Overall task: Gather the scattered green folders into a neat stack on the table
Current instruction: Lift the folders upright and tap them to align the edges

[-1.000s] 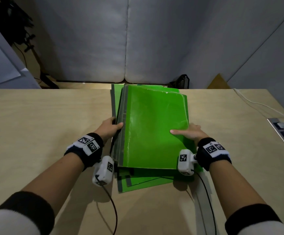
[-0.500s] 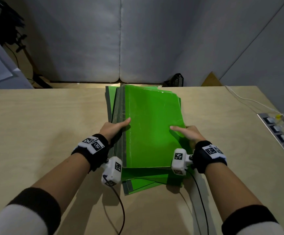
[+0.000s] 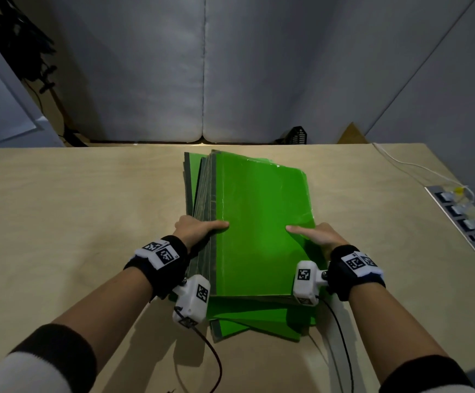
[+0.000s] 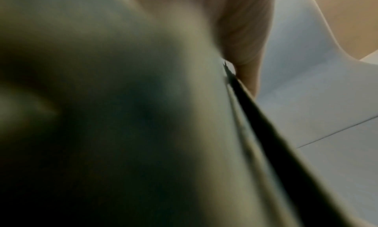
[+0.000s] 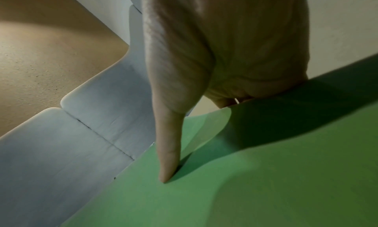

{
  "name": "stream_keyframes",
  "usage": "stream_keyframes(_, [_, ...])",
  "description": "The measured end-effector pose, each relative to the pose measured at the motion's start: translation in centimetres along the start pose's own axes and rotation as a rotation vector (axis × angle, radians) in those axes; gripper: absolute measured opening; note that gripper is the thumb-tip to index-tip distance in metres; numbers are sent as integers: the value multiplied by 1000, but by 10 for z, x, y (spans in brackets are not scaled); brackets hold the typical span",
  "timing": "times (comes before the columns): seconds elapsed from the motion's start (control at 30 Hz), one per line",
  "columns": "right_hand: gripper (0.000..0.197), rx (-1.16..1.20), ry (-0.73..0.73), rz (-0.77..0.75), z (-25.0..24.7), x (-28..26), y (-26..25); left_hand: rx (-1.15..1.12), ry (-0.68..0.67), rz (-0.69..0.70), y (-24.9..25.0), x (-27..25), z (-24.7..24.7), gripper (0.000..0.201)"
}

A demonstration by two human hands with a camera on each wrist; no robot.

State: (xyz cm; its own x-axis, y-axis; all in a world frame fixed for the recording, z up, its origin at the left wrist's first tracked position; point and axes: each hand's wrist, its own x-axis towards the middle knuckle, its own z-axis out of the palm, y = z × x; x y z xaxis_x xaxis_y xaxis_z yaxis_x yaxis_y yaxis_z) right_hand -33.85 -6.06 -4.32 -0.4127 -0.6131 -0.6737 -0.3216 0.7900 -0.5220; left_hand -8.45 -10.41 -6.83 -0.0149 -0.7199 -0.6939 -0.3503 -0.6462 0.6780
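A thick bundle of green folders (image 3: 262, 222) with dark grey spines on its left lies mid-table on a few more green folders (image 3: 256, 321) that stick out skewed at the near end. My left hand (image 3: 199, 229) grips the bundle's spine side, thumb flat on the top cover. My right hand (image 3: 315, 235) grips the right edge, its fingers hidden under it. In the right wrist view the thumb (image 5: 169, 149) presses on the green cover (image 5: 255, 190). The left wrist view is blurred, showing only dark folder edges (image 4: 276, 133) and a thumb (image 4: 241, 36).
The pale wooden table (image 3: 74, 208) extends on both sides of the folders. A power strip (image 3: 457, 219) with a white cable (image 3: 401, 165) lies at the right edge. Grey padded panels (image 3: 202, 66) stand behind the table, and dark equipment (image 3: 29, 46) at back left.
My left thumb has moved from the spine edge up onto the top cover. Both hands stay at the bundle's sides, and the bundle now sits a little straighter over the lower folders.
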Motion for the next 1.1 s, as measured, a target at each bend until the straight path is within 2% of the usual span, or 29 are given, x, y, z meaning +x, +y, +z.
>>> stream_keyframes(0.03, [86,-1,5,3,2,-2,5,-6,-9,9,-5,-1,0,47])
stream_keyframes(0.13, [86,10,25,-14,9,-15,16,-113,-37,34,-12,-12,-2,48])
stream_keyframes(0.27, [93,24,16,-35,16,-30,25,-108,-37,-5,-27,-18,-5,41])
stream_keyframes(0.3, [95,21,8,-37,18,-31,29,-141,-32,24,-33,-19,-4,62])
stream_keyframes(0.37, [103,10,-7,-53,20,-38,34,-186,-3,105,-44,-21,-2,130])
stream_keyframes(0.4, [108,20,-13,-75,20,-39,37,-217,-3,147,-50,-23,-2,145])
stream_keyframes(0.43, [114,31,-25,-98,19,-39,40,-243,-7,184,-52,-26,-4,147])
stream_keyframes(0.53, [144,90,-48,-143,16,-20,52,-307,-13,256,-48,-49,-9,129])
stream_keyframes(0.57, [146,117,-45,-159,15,-25,49,-312,-7,277,-47,-53,-11,122])
stream_keyframes(0.6, [138,171,-38,-176,14,-39,45,-328,-4,293,-47,-53,-12,118])
stream_keyframes(0.7, [78,287,-45,-176,17,-68,35,-378,-13,346,-43,-59,-17,106])
stream_keyframes(0.73, [72,295,-44,-169,17,-68,39,-389,-8,360,-42,-60,-18,101])
stream_keyframes(0.83, [74,383,-43,-193,20,-69,37,-413,-7,400,-38,-67,-20,106])
stream_keyframes(0.9, [76,431,-50,-234,20,-69,34,-429,1,423,-35,-72,-22,91])
stream_keyframes(0.97, [69,472,-51,-284,18,-72,29,-408,30,463,-30,-72,-27,77])
stream_keyframes(1.03, [68,526,-41,-349,16,-73,25,-372,65,512,-21,-78,-32,81])
stream_keyframes(1.1, [83,589,-21,-415,15,-77,20,-345,122,574,-14,-81,-37,107])
